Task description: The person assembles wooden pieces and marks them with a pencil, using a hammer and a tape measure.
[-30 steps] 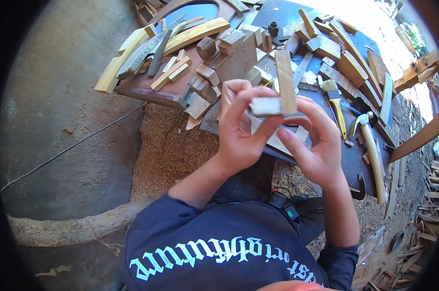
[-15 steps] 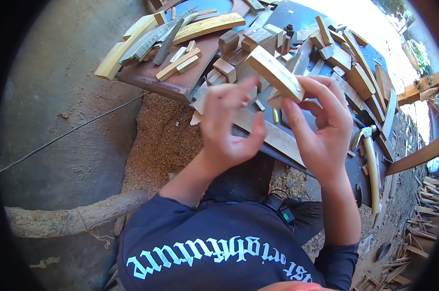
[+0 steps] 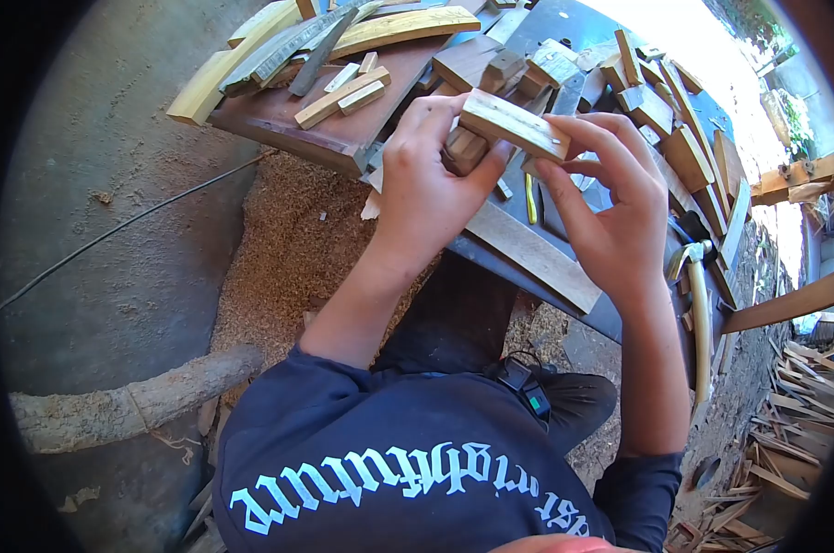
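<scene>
Offcuts (image 3: 684,152) crowd the blue desk (image 3: 569,20), with sawdust (image 3: 279,240) heaped on the floor beneath its near side. Over the desk, in mid-air, is the block (image 3: 516,123), one narrow face turned up to the camera. Half a second ago the left hand (image 3: 426,175) was clear of it and blurred; now that hand has come to its left end — so the block is borne from both sides, and should sit steadier than in one hand alone. It has also tipped, its slope gentler than before.

Between the two hands, the block lies out at the fingertips rather than deep in either palm. The left grip is closed around one end, thumb low, fingers partly hidden behind the wood. The right hand (image 3: 615,203) pinches the other end between thumb and forefinger, the other fingers bent.

A bit of wood seems to show under the block — too covered to tell whether it is held too. Below the hands a board (image 3: 532,253) lies along the desk's near edge, a yellow handle (image 3: 531,198) just beyond it. Farther out, the hammer (image 3: 701,323) lies right of the right hand, and sticks (image 3: 334,103) lie left of the left.
</scene>
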Demonstrator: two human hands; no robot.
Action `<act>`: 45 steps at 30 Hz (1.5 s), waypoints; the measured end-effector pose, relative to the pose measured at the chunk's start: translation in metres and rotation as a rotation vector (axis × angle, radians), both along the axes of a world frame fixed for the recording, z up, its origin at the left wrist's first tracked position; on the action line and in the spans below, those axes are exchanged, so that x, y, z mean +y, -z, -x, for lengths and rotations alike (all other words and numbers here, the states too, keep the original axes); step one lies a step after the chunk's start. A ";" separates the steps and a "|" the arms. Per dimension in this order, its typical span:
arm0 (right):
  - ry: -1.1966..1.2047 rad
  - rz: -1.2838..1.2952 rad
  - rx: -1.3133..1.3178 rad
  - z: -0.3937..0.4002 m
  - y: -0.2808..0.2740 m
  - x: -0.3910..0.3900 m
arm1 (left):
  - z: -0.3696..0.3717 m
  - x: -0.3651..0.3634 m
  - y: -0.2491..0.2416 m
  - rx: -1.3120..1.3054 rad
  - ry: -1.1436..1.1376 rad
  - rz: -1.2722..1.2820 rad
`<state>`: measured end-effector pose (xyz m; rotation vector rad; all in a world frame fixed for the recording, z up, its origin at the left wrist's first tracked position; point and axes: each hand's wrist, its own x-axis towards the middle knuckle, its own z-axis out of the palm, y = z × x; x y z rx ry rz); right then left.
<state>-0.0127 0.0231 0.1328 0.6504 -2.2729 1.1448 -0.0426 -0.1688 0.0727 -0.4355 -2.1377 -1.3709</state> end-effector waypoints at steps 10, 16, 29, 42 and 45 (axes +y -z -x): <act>0.037 0.062 0.011 0.006 0.010 -0.019 | -0.001 0.004 0.012 0.095 -0.110 -0.005; 0.086 -0.035 0.198 0.010 0.020 -0.033 | -0.001 -0.005 0.021 0.147 -0.141 0.073; 0.146 -0.095 0.282 0.014 0.025 -0.040 | 0.002 -0.017 0.021 0.160 0.112 -0.076; 0.132 -0.056 0.220 0.015 0.022 -0.004 | 0.030 -0.022 0.032 0.047 0.303 -0.408; 0.214 0.016 0.084 0.022 0.028 0.026 | 0.036 -0.034 0.029 -0.046 0.475 -0.525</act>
